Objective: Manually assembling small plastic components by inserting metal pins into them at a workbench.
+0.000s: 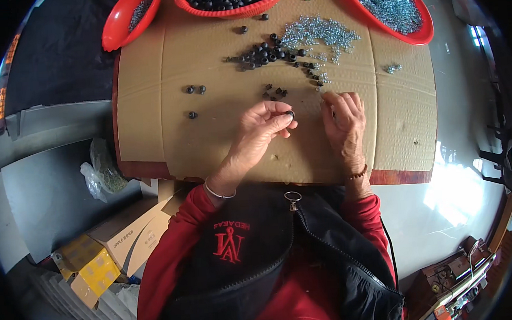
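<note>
Between the thumb and fingers of my left hand (254,132) is a small round black bead (290,115). To its right, my right hand (347,123) has its fingers curled and drawn together just above the cardboard; whatever they hold is hidden. A few small dark pieces (279,90) lie just beyond my left fingertips. Farther off is a loose heap of black beads (264,56), with a trail of smaller pieces leading down toward my right hand. A spread of tiny clear bluish pieces (317,32) borders that heap. Several single black beads (193,114) sit to the left.
A sheet of cardboard (144,119) covers the table. Along the far side stand a red basket of black beads (242,10), a red tray of bluish pieces (425,26) and a red scoop (116,37). Cardboard boxes (127,239) and a plastic bag (103,168) are at lower left.
</note>
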`<state>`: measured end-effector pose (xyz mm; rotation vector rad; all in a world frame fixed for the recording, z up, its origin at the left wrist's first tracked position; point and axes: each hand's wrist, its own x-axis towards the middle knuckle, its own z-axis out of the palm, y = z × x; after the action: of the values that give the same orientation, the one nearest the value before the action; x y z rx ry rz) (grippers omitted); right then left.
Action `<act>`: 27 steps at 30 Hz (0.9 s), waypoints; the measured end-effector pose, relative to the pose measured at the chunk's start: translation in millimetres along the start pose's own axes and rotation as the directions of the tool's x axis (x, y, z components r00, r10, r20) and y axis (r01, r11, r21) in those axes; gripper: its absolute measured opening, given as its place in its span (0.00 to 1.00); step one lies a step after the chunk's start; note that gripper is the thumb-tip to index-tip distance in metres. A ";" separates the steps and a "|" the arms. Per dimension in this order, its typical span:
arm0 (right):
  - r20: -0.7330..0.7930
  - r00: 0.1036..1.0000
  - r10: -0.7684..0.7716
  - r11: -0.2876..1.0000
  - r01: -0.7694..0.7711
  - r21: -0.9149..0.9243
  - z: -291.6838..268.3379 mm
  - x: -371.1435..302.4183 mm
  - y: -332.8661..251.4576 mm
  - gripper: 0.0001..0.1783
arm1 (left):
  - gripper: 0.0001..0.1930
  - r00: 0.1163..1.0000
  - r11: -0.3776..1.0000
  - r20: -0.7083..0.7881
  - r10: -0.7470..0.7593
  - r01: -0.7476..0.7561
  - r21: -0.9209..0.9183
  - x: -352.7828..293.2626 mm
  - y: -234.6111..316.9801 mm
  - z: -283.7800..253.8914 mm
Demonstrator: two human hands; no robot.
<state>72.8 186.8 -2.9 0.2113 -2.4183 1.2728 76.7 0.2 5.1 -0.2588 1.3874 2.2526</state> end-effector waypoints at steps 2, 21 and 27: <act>0.008 0.999 -0.041 0.994 0.042 -0.103 1.4 0.0 -0.2 0.09 | 0.08 1.000 0.997 0.019 -0.006 0.008 -0.078 -1.8 -0.5 -2.1; 0.337 0.902 0.269 0.183 -0.392 0.902 -6.2 -13.6 -41.5 0.09 | 0.10 0.969 0.964 0.212 0.127 -0.070 -0.256 -25.5 27.0 15.7; 0.364 0.890 0.273 0.207 -0.424 0.882 -10.7 -14.3 -42.5 0.07 | 0.09 0.973 0.966 0.206 0.105 -0.051 -0.252 -27.3 26.1 16.3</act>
<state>102.0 170.4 28.7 0.0328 -1.3986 2.9206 89.1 -3.3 44.2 -0.0344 1.0232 2.4358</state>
